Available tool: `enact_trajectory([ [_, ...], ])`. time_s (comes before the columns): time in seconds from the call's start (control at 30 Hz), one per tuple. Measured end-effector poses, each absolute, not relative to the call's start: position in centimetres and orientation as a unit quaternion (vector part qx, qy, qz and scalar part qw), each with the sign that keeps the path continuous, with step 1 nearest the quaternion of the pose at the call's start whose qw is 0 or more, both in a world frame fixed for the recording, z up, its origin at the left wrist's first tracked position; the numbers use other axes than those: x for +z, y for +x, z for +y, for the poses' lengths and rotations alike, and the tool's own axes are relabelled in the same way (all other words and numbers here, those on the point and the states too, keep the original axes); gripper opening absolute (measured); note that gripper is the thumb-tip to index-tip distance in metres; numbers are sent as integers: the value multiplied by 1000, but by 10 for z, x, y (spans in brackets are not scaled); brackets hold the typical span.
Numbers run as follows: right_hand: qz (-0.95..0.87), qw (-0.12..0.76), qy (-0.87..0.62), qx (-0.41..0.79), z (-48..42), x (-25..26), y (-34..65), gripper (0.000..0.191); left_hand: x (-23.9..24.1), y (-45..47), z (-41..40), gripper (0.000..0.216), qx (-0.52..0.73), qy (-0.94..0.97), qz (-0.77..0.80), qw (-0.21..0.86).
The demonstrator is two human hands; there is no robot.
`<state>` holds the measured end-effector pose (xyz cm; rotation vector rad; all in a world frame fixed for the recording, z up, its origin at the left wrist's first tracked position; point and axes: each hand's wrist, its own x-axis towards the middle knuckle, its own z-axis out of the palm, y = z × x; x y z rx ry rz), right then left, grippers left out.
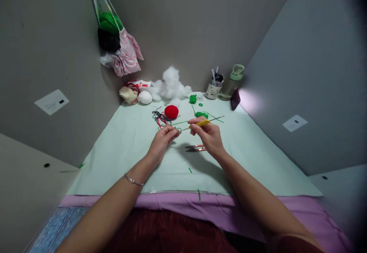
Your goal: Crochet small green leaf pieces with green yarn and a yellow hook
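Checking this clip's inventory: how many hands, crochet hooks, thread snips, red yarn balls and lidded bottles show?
Hands: 2 (left hand, right hand)
Crochet hook: 1
Thread snips: 1
Red yarn ball: 1
Lidded bottle: 1
Total: 6

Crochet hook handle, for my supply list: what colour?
The handle is yellow, as the head view shows.

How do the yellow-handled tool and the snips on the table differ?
The yellow-handled tool is held in the right hand, while the snips lie on the pale cloth.
The tool has a thin metal shaft showing at both ends of its grip; the snips have two pointed blades, slightly apart.
The tool's grip is yellow; the snips' handles, partly hidden by the hand, look reddish.
Both have metal parts.
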<state>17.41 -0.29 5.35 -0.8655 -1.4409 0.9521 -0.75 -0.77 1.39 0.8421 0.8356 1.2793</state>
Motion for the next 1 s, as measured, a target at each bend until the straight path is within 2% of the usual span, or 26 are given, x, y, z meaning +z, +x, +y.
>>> enact_trajectory([
  [0.17,-652,564,-357,360,-4,46,174,30,15,-7,-9,38,565,366,358,647],
  [0.33,-646,549,-354,395,-6,44,176,36,15,-7,-9,37,565,366,348,652],
  [0.57,-647,562,-349,379,-11,46,171,30,16,-8,-10,35,554,372,328,669],
  [0.7,-649,564,-349,372,-6,42,174,27,24,-6,-15,36,501,390,305,710],
  [0.83,-678,478,-372,416,0,43,180,30,27,-6,-18,36,453,400,289,742],
  [0.93,-677,397,-364,501,1,47,183,24,25,-7,-17,35,440,405,292,747],
  [1.0,-654,383,-351,549,0,50,184,19,23,-8,-16,33,432,409,298,746],
])
